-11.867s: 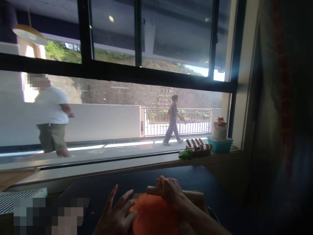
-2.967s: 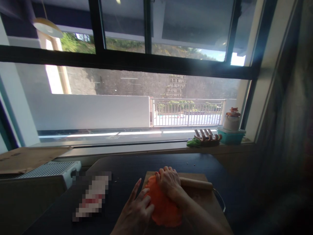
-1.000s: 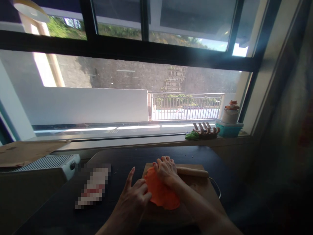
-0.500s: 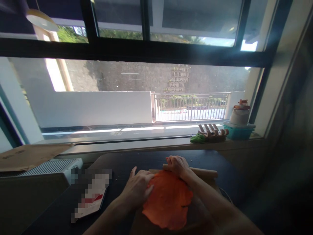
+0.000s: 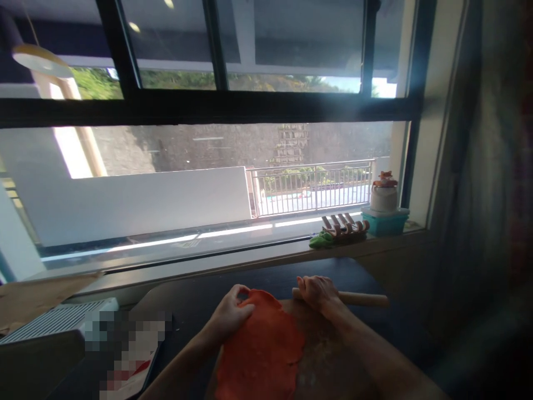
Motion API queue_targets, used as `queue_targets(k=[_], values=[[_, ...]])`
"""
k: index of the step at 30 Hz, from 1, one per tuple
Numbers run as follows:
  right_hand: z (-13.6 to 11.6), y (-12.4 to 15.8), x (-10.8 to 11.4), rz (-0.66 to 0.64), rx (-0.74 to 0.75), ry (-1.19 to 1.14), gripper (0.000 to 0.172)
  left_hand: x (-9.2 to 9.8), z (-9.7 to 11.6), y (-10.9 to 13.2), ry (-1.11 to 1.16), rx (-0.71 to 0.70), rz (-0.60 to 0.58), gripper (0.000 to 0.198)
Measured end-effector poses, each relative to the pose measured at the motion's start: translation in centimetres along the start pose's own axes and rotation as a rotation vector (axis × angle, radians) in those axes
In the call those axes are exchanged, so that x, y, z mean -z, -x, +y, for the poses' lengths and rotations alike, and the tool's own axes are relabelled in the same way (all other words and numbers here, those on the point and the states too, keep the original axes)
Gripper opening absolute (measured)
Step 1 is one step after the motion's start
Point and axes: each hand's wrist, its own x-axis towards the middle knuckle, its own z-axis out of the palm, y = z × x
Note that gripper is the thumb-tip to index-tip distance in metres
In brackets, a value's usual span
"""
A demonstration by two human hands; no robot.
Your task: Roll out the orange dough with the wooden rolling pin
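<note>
A flat sheet of orange dough [image 5: 260, 350] lies on a wooden board [image 5: 325, 361] on a dark table [image 5: 187, 300]. My left hand [image 5: 231, 314] pinches the dough's far left edge with curled fingers. My right hand [image 5: 318, 293] rests on a wooden rolling pin [image 5: 362, 300] that lies across the board's far edge, just beyond the dough, fingers curled over it.
A windowsill beyond the table carries a green object [image 5: 320, 240], a wooden rack [image 5: 345, 225] and a teal box [image 5: 385, 221] with a white jar [image 5: 383, 195] on it. A white slatted appliance [image 5: 54, 321] stands at left. A blurred packet [image 5: 125, 355] lies near the table's left edge.
The rolling pin and my right hand have moved off the dough to the board's far edge. The dough sheet is wider and longer. My left hand shifted from pressing flat to pinching the edge.
</note>
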Motion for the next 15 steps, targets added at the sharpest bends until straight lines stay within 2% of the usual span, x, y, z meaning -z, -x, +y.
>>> queue_targets(k=[2, 5, 10, 15], values=[[-0.2, -0.1, 0.6, -0.002, -0.012, -0.022, 0.051, 0.2, -1.4, 0.7, 0.326, 0.087, 0.090, 0.039], [-1.4, 0.2, 1.8, 0.035, 0.011, -0.060, 0.052, 0.1, -3.2, 2.2, 0.590, 0.134, 0.147, 0.054], [-5.9, 2.3, 2.6, 0.028, 0.195, -0.061, 0.046, -0.5, -4.4, 5.1, 0.632, -0.008, 0.083, 0.081], [-9.4, 4.3, 2.6, -0.046, 0.337, -0.070, 0.045, -0.4, -5.2, 6.3, 0.704, 0.040, -0.091, 0.102]])
